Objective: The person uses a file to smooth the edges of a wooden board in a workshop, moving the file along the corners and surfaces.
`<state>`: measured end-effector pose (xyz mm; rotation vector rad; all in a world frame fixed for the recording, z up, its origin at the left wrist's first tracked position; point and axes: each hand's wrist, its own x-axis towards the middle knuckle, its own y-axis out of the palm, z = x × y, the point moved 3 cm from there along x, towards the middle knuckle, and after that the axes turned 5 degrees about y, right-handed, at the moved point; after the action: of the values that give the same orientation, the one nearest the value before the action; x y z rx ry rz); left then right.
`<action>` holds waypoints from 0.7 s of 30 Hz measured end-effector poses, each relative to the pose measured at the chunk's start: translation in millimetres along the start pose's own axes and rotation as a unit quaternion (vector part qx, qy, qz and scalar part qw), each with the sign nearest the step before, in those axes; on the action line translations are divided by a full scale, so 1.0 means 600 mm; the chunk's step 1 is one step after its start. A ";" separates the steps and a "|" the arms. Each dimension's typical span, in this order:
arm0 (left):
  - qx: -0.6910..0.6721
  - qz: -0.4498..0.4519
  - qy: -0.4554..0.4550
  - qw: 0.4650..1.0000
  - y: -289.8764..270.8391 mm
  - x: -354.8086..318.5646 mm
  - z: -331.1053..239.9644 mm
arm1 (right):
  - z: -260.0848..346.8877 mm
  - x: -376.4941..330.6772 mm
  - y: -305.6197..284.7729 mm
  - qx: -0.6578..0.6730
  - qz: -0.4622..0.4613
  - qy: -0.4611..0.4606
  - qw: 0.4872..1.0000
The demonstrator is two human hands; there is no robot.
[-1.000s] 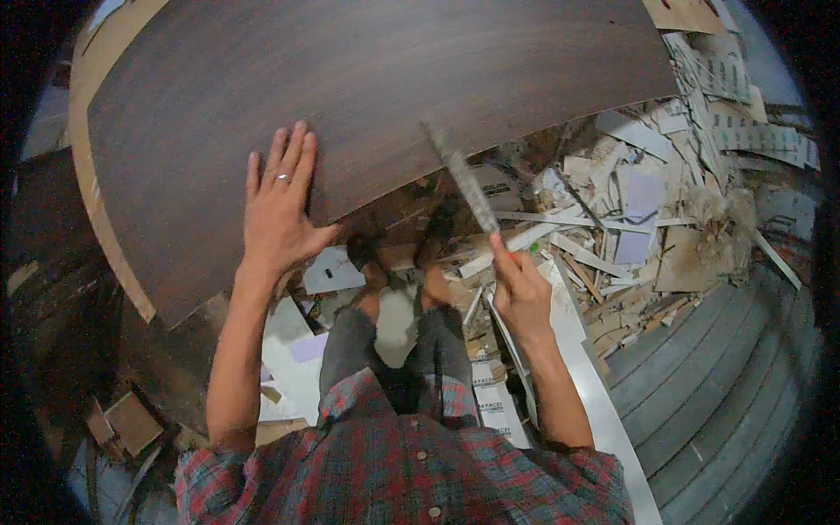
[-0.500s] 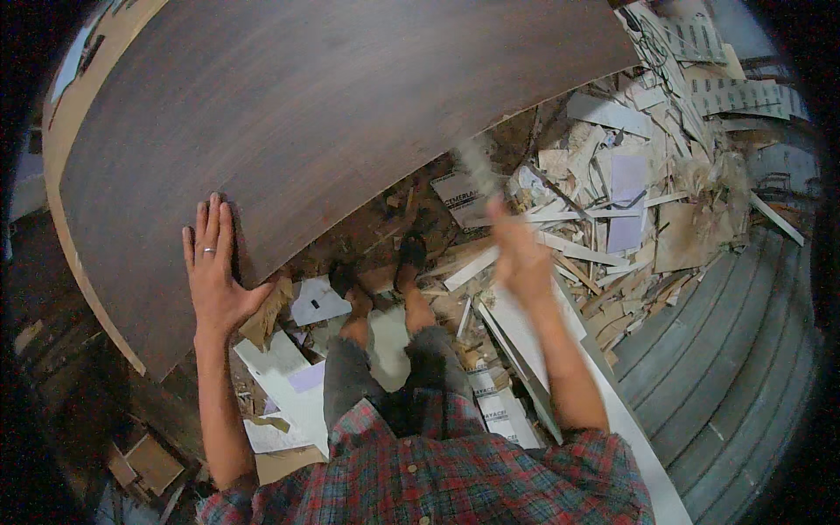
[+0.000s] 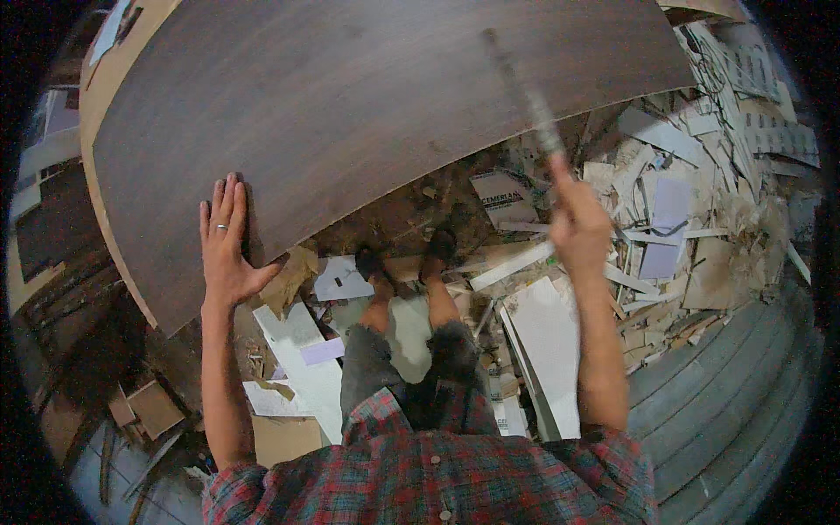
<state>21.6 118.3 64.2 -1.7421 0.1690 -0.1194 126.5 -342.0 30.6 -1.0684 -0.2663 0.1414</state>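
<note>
A large dark brown wood-grain board [image 3: 350,105] slants across the upper part of the view. My left hand [image 3: 229,249] lies flat on its near left part, fingers stretched and thumb by the near edge. My right hand [image 3: 579,223] is closed round a long slim tool [image 3: 544,122]. Its pale shaft reaches up over the board's near edge and ends in a dark tip. Motion blurs the tool, so its exact kind and any contact with the board cannot be told.
Wood strips and scraps [image 3: 630,280] are heaped at the right, with a lilac piece [image 3: 667,219] among them. White panels [image 3: 547,350] lean by my right leg. Offcuts [image 3: 302,350] lie left of my legs. Grey corrugated sheeting [image 3: 726,394] covers the lower right.
My right hand has swung up and to the right, and the tool now extends over the board. My left hand stays on the board. The whole view has shifted slightly.
</note>
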 end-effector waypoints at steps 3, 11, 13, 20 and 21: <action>-0.005 0.002 -0.005 1.000 -0.003 -0.001 -0.003 | -0.026 0.037 -0.033 -0.003 -0.022 0.030 0.999; -0.026 -0.001 -0.002 1.000 -0.004 -0.004 0.001 | 0.197 -0.119 0.037 0.034 0.133 -0.057 0.989; -0.049 0.002 -0.007 0.999 -0.009 -0.017 0.001 | 0.123 -0.100 0.042 0.028 0.058 -0.089 0.994; -0.037 -0.042 -0.087 0.995 -0.030 -0.260 0.139 | -0.035 -0.006 0.028 0.011 -0.075 0.035 0.997; -0.018 -0.057 -0.118 0.991 -0.047 -0.318 0.164 | 0.035 -0.029 0.051 0.045 -0.054 0.063 0.996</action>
<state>-147.3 253.0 77.6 -1.7870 -0.1029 0.0078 104.2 -313.7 10.8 -0.9671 -0.2008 -0.0116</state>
